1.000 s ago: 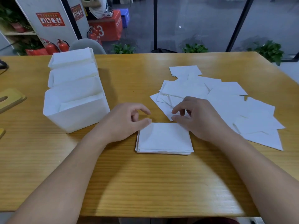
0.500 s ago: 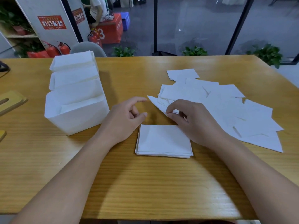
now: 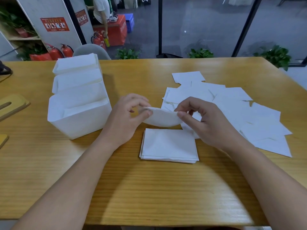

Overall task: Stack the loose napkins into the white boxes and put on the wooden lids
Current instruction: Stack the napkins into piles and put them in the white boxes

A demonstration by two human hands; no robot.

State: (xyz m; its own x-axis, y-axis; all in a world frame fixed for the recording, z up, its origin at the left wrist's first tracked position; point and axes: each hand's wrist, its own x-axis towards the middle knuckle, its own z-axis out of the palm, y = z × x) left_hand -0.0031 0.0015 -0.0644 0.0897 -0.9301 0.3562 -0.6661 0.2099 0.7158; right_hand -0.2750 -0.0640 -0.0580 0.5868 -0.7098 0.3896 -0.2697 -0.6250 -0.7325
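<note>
even indoor light, soft arm shadows on the table [image 3: 166,188], wide-angle bending at edges.

One view only, worn at head height, looking forward and down across the wooden table [image 3: 166,188]. Both forearms reach in from the bottom edge, close under the lens; the far table edge and glass wall [image 3: 199,22] sit beyond.
</note>
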